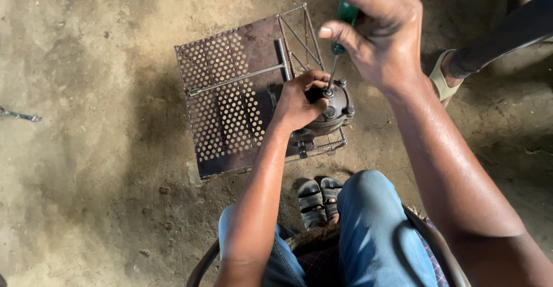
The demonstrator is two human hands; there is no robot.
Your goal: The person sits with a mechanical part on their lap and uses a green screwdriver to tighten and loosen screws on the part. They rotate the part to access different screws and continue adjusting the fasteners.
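Right hand [383, 39] is closed around the green handle of a screwdriver [340, 45], whose tip meets a bolt on the round metal housing [337, 111]. Left hand [299, 99] is clamped on the housing's near edge, steadying it. The housing sits on a rusty perforated metal stand [224, 99] on the dirt floor [86, 148].

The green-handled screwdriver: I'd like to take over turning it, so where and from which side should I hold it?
Probably grip the green-handled screwdriver by its handle at the top, coming from above, as the right hand does. Its thin shaft runs down to the round dark metal housing, where the left hand crowds the tip.
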